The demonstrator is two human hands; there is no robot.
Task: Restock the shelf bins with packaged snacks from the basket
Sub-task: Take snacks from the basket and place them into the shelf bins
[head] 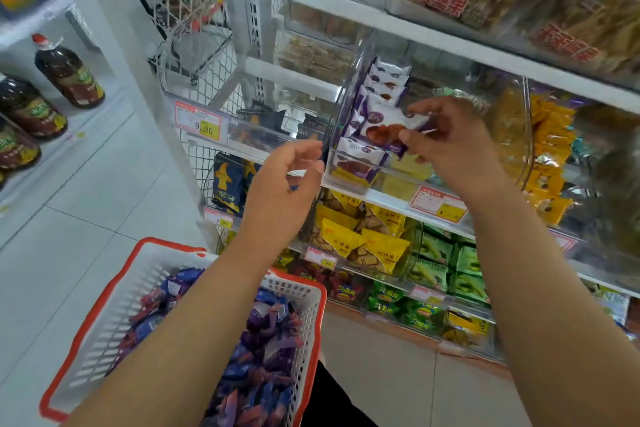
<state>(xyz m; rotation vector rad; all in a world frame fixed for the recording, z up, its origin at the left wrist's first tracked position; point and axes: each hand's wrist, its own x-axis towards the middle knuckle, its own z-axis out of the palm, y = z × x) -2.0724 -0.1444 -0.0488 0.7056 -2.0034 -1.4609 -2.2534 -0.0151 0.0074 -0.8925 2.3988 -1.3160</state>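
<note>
- Basket (104, 315), white mesh with a red rim, sits nearest me at about 7 o'clock in the head view. It is still well filled with small purple and blue snack packets (263, 357), lying loose and jumbled.
- Left hand (284, 184) hovers above the basket at about 9 o'clock of the bin front. Its fingers are loosely curled and I see nothing held in them.
- Right hand (450, 146) is at the mouth of the clear shelf bin (346, 90), near 1 o'clock from frame centre. Thumb and fingers pinch one white-and-purple packet (388, 126) by its right-hand end seam, with the packet body pointing left into the bin.
- Inside the bin, like packets stand in a tidy front-to-back row (384, 87) along the left wall. The right side of the bin looks sparsely filled.
- Handling judgement: the packet looks light, a thin glossy film pillow around a single soft cake. I expect it to be slippery on the flat faces and crushable in the middle.
- Best hold, I judge, is the crimped end seam or the long edges, with gentle pressure only.
- Risk, as I read it: a loose pinch lets the film slide, and a packet set down crooked topples the row.
- Further off, yellow and green bags (433, 253) fill the lower shelves at 4 o'clock.
</note>
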